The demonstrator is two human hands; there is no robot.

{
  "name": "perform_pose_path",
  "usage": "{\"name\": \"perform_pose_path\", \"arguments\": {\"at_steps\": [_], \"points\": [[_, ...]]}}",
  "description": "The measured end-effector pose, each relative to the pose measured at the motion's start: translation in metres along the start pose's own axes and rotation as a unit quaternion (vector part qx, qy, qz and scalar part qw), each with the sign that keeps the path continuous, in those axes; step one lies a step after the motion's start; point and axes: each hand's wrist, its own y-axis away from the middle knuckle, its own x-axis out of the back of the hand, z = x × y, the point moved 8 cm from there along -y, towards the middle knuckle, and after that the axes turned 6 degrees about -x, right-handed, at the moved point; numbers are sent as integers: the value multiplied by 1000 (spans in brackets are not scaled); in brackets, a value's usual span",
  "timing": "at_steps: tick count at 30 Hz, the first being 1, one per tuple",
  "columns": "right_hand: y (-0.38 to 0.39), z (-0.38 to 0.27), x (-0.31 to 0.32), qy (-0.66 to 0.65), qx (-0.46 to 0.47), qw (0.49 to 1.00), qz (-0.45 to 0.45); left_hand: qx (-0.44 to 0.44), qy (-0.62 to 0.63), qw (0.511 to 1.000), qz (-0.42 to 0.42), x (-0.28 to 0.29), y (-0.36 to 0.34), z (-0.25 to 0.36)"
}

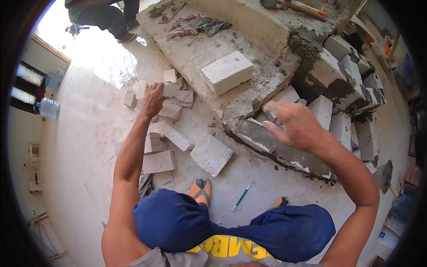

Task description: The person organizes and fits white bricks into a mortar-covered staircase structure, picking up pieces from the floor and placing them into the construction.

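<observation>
Note the grey mortar bed [293,155] beside the concrete step [195,58], near the right hand [296,127], with thumb and fingers apart in that grip. See the left hand [153,101] over loose block pieces [170,111], with a partly hidden grip: cannot tell whether apart or together. Find farther out a white block [227,73] on the step and a green pen [240,198] between the feet [200,192]. Judge a slip possible from treading on the pen, and smeared mortar from a low wrist.

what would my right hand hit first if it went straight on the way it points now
Probably the white block lying on the step, up and left of your right hand. The hand's height is hard to judge; if below the step's top, the step's edge would come first.
</observation>
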Motion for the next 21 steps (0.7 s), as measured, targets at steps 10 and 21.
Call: {"name": "perform_pose_path", "arguments": {"at_steps": [10,21], "points": [[-141,-144,-116,-156,38,987,-22,185,474,771,383,152,53,22],[-37,-109,-200,-60,-19,986,-154,425,104,898,47,-20,110,-152]]}}
